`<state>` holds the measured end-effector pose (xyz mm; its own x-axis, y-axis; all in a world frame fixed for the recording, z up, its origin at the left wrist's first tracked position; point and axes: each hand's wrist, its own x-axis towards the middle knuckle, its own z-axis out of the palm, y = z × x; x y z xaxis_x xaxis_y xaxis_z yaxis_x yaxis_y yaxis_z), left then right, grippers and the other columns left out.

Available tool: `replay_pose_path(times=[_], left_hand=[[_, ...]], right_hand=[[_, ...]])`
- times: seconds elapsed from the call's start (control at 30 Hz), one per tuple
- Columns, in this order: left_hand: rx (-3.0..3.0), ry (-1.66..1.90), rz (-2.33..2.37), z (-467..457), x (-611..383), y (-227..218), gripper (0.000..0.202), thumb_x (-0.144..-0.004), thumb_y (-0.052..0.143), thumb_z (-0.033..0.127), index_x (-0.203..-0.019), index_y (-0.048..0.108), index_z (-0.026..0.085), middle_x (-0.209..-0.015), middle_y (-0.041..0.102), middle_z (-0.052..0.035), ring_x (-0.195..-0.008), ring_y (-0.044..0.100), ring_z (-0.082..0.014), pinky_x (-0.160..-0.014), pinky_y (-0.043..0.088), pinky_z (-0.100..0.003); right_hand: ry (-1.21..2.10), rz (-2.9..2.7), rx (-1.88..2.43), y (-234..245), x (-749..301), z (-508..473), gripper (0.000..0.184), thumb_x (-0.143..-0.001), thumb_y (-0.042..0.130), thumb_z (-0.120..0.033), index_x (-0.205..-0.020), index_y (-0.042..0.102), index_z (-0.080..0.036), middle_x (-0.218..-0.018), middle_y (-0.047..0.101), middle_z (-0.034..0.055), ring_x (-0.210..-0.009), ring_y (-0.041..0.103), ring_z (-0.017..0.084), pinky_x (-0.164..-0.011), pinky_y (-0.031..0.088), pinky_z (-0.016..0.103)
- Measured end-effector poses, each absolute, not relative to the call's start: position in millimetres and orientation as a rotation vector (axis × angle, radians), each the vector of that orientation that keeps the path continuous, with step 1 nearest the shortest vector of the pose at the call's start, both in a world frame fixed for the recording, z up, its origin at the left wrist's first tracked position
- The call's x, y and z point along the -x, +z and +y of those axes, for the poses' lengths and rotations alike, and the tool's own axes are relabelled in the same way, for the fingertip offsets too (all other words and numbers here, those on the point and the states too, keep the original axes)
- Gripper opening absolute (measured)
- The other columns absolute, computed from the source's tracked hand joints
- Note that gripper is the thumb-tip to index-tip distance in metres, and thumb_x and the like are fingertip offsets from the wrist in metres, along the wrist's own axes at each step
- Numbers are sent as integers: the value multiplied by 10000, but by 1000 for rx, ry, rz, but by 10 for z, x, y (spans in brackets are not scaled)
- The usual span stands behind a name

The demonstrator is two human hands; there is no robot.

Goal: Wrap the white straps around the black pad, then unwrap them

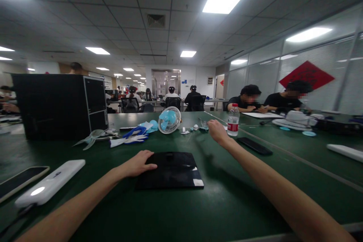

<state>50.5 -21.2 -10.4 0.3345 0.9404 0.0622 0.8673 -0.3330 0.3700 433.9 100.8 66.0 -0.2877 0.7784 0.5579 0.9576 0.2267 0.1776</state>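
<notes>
My left hand (138, 163) lies flat with fingers stretched out on the left edge of a flat black square device (172, 169) on the green table (198, 211). My right hand (216, 130) reaches far forward, raised a little above the table, near several small white and teal parts (195, 127) and a clear water bottle with a red label (233, 120). Its fingers point away and curl slightly; nothing shows in them. A small light-blue desk fan (169, 120) stands just left of those parts.
A black computer tower (61, 106) stands at the left, with fan blades (91, 138) and white-blue gloves (129, 139) beside it. A white power bank (51, 183) and a phone (19, 181) lie near left. A dark phone (254, 145) lies right. People sit at the back.
</notes>
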Motion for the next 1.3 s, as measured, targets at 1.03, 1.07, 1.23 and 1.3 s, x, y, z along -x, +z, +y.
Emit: replay_pose_path(times=[1.03,1.07,1.23,1.3], left_hand=[[-2230,1252,1649,-611,-674,581,463,-862,393,552,-855,670,181,-810,658,-21,-772,572,-193,-696,405,-287],[-2210,1207,1646,-624,-682,597,456,-854,408,553,-844,669,179,-791,650,-17,-756,567,-187,-681,402,-283],[-2006,886,1527,-622,-715,543,457,-774,502,596,-771,637,160,-619,530,27,-562,466,-127,-508,343,-241],[-1941,732,1436,-620,-716,488,462,-742,540,612,-755,619,157,-587,490,46,-494,410,-95,-456,292,-224]], right_hand=[[834,-1944,837,689,-3693,-80,329,-683,650,-201,-999,671,-113,-778,652,20,-718,578,132,-688,456,269],[878,-1950,852,670,-3700,-57,347,-675,657,-194,-1011,659,-110,-747,638,8,-693,571,124,-669,454,261],[1039,-2132,1040,611,-3776,-1,172,-674,646,-167,-829,673,-96,-681,617,-1,-607,524,93,-593,422,228],[1112,-2252,1099,614,-3814,-19,139,-675,654,-175,-790,671,-100,-694,624,2,-614,531,94,-598,429,228]])
